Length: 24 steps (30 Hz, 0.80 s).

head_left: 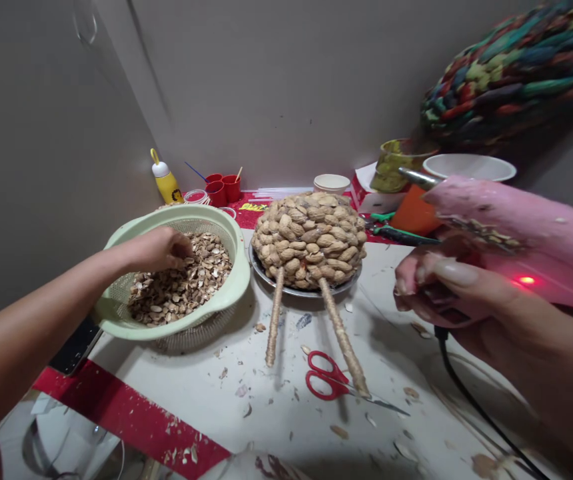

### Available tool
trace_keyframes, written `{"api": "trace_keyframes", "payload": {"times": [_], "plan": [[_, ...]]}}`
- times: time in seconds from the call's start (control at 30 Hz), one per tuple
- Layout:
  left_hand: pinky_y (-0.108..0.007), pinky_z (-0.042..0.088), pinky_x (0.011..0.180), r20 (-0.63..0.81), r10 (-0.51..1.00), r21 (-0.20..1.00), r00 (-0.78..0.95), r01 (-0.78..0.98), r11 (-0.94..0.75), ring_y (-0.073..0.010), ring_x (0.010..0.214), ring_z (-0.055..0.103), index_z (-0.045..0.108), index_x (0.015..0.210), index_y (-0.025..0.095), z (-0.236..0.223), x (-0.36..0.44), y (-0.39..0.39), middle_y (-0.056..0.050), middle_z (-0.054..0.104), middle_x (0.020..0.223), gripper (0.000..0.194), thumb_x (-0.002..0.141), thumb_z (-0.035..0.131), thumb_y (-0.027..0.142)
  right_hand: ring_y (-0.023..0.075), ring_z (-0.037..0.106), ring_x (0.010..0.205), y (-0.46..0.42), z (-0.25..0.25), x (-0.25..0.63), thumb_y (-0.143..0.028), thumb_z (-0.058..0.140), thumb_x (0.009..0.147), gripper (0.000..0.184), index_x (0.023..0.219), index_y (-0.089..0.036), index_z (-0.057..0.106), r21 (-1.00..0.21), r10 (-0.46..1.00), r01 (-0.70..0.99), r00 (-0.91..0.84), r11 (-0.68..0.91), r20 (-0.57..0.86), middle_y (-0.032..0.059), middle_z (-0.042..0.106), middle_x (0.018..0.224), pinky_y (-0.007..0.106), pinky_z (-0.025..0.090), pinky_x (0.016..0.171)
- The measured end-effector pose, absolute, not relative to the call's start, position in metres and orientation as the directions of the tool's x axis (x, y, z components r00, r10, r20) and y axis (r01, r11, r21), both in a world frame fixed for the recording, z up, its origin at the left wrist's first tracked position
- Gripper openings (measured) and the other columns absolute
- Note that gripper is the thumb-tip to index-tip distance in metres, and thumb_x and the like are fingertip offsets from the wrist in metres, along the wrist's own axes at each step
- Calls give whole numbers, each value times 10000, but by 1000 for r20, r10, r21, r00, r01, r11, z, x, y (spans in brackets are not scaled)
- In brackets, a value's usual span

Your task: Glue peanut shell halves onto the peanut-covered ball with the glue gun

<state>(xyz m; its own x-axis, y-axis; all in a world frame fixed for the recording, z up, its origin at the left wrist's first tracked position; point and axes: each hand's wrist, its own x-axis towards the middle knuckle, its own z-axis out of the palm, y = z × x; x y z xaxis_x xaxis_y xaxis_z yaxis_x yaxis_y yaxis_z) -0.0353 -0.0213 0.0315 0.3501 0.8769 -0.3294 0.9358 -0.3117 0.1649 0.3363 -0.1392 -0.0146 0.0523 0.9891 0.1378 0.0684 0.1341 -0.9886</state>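
Note:
My right hand (481, 300) is wrapped round a pink hot glue gun (511, 233), held up at the right with its metal nozzle pointing left and a red light glowing. My left hand (159, 250) reaches into a pale green colander (239, 287) of broken nutshells (181, 293). Its fingers curl down among the shells, and their tips are hidden. Between my hands, a dome covered in whole peanuts (311, 240) rests on a round metal dish (261, 267). Two twine-wrapped sticks (276, 320) extend from it towards me.
Red-handled scissors (329, 377) lie by the right stick, amid scattered shell bits. Behind stand a yellow bottle (166, 183), red cups (216, 192) and a white bowl (331, 183). Green-handled pliers (396, 232) lie behind the glue gun. Its black cord (456, 387) trails right. A phone (74, 347) lies beside the colander.

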Motion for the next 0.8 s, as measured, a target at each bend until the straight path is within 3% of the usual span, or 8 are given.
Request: {"api": "trace_keyframes", "payload": {"times": [0.13, 0.3, 0.5, 0.6, 0.67, 0.8], "plan": [[-296, 532, 746, -275, 912, 314, 303, 925, -213, -222, 807, 695, 761, 936, 212, 33, -58, -16, -18, 785, 844, 321, 694, 644, 386, 105, 439, 511, -138, -16, 334, -632, 730, 760, 453, 658, -201, 633, -985, 989, 101, 27, 140, 144, 24, 531, 603, 227, 342, 428], [-330, 565, 761, -298, 931, 476, 210, 878, -46, -214, 769, 701, 733, 922, 192, 37, -66, -18, -41, 762, 832, 322, 650, 580, 273, 100, 437, 494, -137, -17, 335, -613, 727, 775, 442, 675, -193, 635, -981, 987, 106, -3, 160, 160, 25, 546, 600, 222, 344, 419], [-285, 417, 517, -155, 975, 557, 161, 829, -48, -146, 511, 435, 645, 861, 176, 45, -51, -29, 11, 454, 571, 217, 755, 485, 276, 107, 456, 516, -136, -23, 342, -602, 706, 803, 423, 706, -195, 643, -981, 988, 115, -16, 157, 156, 27, 555, 633, 222, 360, 430], [-265, 350, 473, -166, 971, 566, 174, 823, -50, -131, 479, 371, 651, 983, 160, 46, -48, -32, 39, 377, 542, 322, 842, 510, 412, 110, 466, 516, -134, -29, 347, -584, 692, 823, 406, 716, -195, 645, -982, 987, 103, -44, 160, 157, 25, 549, 619, 218, 364, 426], [-261, 362, 474, -175, 969, 529, 176, 847, -59, -123, 464, 374, 681, 962, 148, 46, -49, -32, 42, 387, 514, 452, 849, 538, 562, 96, 452, 511, -134, -31, 349, -574, 679, 843, 401, 726, -192, 647, -981, 986, 106, -56, 163, 158, 23, 550, 621, 203, 346, 426], [-314, 501, 551, -250, 962, 459, 114, 889, 14, -181, 529, 563, 742, 799, 125, 50, -56, -29, -62, 607, 566, 725, 782, 497, 807, 83, 437, 519, -132, -33, 349, -554, 657, 873, 382, 746, -194, 650, -977, 984, 127, -69, 170, 162, 26, 560, 649, 192, 324, 429]]}}
